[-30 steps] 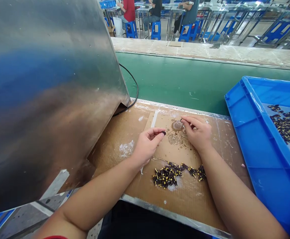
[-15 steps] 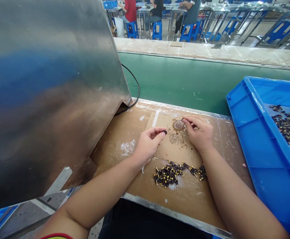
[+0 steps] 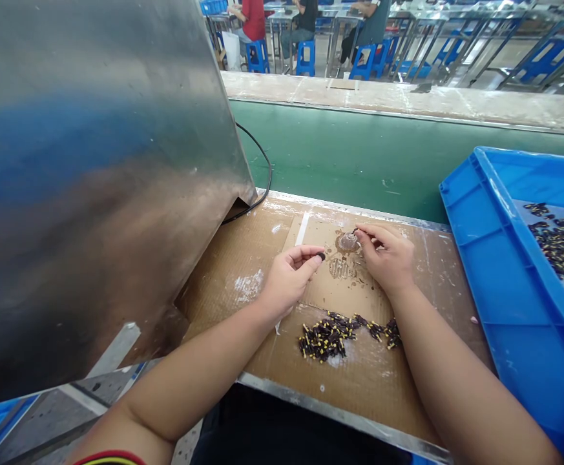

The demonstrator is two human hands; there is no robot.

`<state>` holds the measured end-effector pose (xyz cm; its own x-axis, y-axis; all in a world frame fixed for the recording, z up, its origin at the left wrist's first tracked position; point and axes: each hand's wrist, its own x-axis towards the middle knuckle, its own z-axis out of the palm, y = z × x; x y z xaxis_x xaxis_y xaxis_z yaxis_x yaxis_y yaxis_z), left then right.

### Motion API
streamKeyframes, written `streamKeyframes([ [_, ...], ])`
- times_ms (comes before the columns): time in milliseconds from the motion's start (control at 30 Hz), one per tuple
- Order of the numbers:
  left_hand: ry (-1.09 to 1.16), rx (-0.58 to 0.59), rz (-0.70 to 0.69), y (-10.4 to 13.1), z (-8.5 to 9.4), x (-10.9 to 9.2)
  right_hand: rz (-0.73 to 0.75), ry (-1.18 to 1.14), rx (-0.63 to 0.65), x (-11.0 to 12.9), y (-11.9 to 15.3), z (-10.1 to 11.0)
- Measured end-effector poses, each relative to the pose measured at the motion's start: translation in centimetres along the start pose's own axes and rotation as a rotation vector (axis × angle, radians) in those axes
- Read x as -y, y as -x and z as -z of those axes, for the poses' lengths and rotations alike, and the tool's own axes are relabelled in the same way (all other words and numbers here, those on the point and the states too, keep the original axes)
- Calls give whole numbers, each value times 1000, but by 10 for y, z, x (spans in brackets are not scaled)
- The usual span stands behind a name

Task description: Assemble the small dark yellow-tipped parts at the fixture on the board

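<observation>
My left hand (image 3: 286, 276) pinches a small dark round piece (image 3: 321, 256) between thumb and fingertips, just above the cardboard. My right hand (image 3: 391, 259) is closed at the fingertips on a tiny dark part (image 3: 355, 231), mostly hidden by the fingers; its exact kind is too small to tell. Right beside those fingertips sits a small clear dish (image 3: 347, 242) on the stained cardboard sheet (image 3: 323, 294). Nearer to me lies a heap of small black parts with yellow ends (image 3: 327, 338), trailing right until my right forearm hides some.
On the right stands a blue bin (image 3: 509, 258) with many similar black-and-yellow parts. A large metal housing (image 3: 107, 181) fills the left side, a black cable (image 3: 268, 165) behind it. Beyond the bench runs a green belt (image 3: 349, 155); people sit on blue stools (image 3: 305, 59) farther back.
</observation>
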<state>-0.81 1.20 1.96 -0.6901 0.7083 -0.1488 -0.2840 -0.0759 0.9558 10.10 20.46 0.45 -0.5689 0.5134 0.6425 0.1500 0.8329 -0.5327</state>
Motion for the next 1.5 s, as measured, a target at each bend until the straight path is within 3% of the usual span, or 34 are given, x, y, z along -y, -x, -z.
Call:
streamKeyframes([
  [233,5,-15,-12,-2,0,1,1,63,-200,10,1,10],
  [400,56,-17,-15,-5,1,2,13,154,-121,15,-9,15],
  [500,173,-11,29,-5,0,1,-46,113,-199,22,-12,21],
  [600,249,9,86,-2,-1,-1,-220,-122,-191,38,-9,26],
  [700,261,25,92,1,-1,-2,-466,-498,-56,61,-2,32],
  [900,27,75,-128,6,1,-1,-933,-1087,229,105,23,40],
  [1033,-188,89,-257,14,0,-2,-999,-1218,216,108,36,41],
  [1167,-175,68,-315,19,-4,-3,-983,-1256,205,106,41,39],
  [1267,-71,57,-238,18,-6,-3,-931,-1234,197,106,45,37],
  [1500,399,164,175,16,-7,-5,-827,-1082,51,106,58,30],
])
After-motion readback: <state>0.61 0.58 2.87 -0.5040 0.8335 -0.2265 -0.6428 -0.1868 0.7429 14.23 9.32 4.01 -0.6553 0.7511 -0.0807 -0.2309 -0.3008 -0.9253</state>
